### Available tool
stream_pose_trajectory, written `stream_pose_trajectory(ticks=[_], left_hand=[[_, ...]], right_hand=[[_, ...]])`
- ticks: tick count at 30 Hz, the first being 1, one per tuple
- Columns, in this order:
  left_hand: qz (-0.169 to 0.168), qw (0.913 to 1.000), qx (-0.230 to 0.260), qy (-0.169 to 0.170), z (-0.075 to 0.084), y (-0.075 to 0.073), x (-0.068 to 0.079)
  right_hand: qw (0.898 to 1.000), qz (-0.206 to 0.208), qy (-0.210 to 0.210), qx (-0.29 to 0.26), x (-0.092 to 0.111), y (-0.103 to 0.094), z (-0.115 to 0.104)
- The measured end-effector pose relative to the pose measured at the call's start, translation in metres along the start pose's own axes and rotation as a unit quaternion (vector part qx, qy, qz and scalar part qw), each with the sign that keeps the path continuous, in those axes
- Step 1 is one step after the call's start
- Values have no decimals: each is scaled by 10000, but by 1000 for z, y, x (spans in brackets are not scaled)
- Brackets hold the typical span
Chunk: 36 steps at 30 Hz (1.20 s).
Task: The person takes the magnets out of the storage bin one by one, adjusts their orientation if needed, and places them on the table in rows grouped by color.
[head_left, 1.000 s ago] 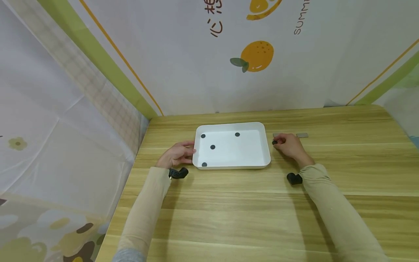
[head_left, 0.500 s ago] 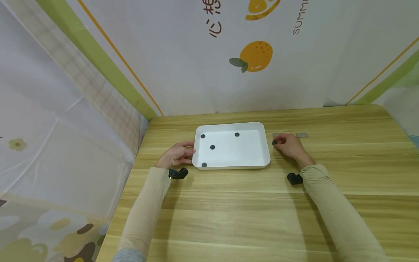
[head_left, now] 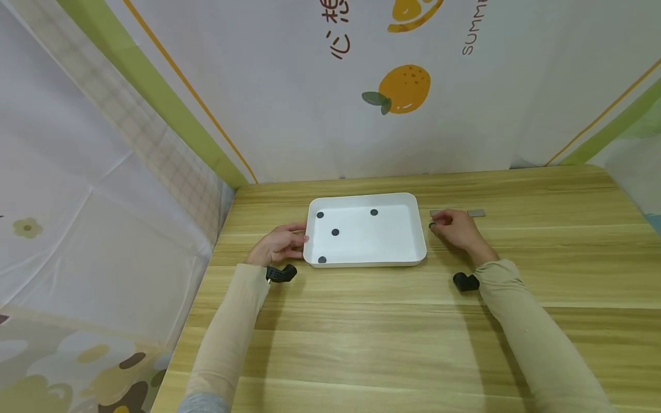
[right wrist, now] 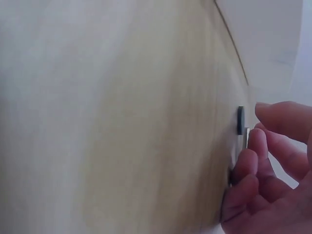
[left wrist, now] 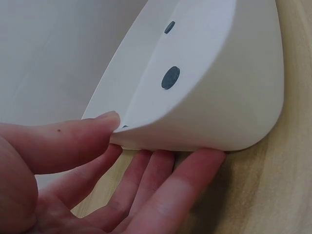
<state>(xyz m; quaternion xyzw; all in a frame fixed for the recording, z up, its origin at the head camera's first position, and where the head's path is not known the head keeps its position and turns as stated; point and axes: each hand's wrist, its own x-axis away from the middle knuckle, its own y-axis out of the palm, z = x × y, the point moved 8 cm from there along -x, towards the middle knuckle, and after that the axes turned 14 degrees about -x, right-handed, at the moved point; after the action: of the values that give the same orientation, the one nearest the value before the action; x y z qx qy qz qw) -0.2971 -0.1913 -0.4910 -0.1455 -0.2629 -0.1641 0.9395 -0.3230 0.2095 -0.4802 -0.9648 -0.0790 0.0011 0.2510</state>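
Note:
A shallow white tray lies on the wooden table, with several small dark discs spread over its floor. My left hand holds the tray's left end. In the left wrist view, the thumb is at the rim and the other fingers touch the outside from below. To the tray's right, my right hand is low at the tabletop, its fingertips pinching another dark disc. The right wrist view is partly blurred and shows that hand's curled fingers close to dark, thin pieces seen edge-on.
Two flat grey rectangular pieces lie behind my right hand; the right-hand piece shows fully, the other is partly covered by the hand. A white printed cloth hangs behind the table, and more cloth hangs on the left.
Both hands and the tray stay almost in place. The disc at my right fingertips looks slightly tilted and lighter at its edge than before.

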Motion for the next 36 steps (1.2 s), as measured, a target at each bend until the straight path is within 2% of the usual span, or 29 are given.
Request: stream_pose_trajectory(ticks=[8,13,16,21,27,30,36], left_hand=[[28,10000,45,-26,-1,-1,-1],[55,10000,13,-70,-2,-2,-1],[39,10000,11,-75,-2,-2,-1],[6,10000,1,-51,-2,-2,-2],[34,10000,-38,-64,-2,-2,-2],[22,10000,-53,-40,-2,-2,-2],[-27,10000,-5,33,-1,-1,-1]], right_hand=[[9986,91,163,-501,0,-2,-13],[9962,142,40,-859,2,3,-41],[9939,8,-32,-1102,3,13,-58],[9888,-268,-182,-1454,2,40,-79],[9805,-823,-291,-1762,4,87,-97],[9799,-1148,-365,-1591,5,112,-104],[9771,-1617,-809,-1119,8,156,-118]])
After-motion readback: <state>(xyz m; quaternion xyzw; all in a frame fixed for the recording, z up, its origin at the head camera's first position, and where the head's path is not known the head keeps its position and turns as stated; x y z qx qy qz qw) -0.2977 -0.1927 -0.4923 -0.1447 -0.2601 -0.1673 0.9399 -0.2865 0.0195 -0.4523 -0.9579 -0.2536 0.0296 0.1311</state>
